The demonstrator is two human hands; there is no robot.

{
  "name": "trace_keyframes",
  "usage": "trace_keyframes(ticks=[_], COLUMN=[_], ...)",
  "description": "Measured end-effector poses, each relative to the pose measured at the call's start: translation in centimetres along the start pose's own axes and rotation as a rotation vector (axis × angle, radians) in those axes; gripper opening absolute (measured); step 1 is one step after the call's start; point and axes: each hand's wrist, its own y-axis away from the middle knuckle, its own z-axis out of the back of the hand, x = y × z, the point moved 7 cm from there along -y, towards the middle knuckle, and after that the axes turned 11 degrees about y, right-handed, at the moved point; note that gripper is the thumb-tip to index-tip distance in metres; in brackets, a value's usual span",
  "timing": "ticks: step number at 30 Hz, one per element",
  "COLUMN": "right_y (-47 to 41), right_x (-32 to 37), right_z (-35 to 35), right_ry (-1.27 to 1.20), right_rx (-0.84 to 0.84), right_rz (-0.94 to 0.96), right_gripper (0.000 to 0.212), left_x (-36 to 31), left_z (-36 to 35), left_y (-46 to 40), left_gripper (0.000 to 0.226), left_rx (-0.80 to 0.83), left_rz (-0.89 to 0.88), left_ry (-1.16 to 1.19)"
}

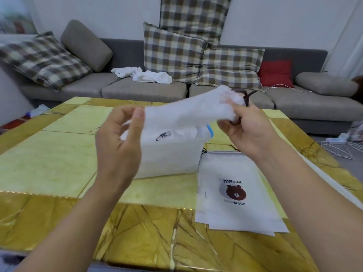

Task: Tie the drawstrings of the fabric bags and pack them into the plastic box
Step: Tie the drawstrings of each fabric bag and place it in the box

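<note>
A white fabric bag [188, 108] hangs stretched in the air above the translucent plastic box [169, 160]. My right hand [247, 128] grips its gathered top, where the dark brown drawstring [245, 97] sticks out. My left hand [119, 138] pinches the bag's bottom end between thumb and fingers. Inside the box lie more white bags, one showing a small dark print [164, 135]. The box has a blue latch [210, 130] on its right side. To the right of the box, a stack of flat white bags [235, 193] with a brown bear print lies on the table.
The yellow-and-gold table [59, 146] fills the foreground. Behind it stands a grey sofa [141, 89] with plaid cushions, a red cushion [275, 73] and crumpled white cloth [143, 75]. White cables and a power strip [337, 141] lie on the floor at the right.
</note>
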Motion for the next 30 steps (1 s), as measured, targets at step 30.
trace_keyframes(ticks=[30], right_y=[-7.5], right_x=[-10.3], right_z=[-8.1], right_ry=[1.971], right_rx=[0.757], right_rz=[-0.196], right_gripper=[0.045], left_x=[10.3], left_z=[1.3], left_y=[-1.3], left_gripper=[0.039], left_rx=[0.514], left_rz=[0.042], left_ry=[-0.766])
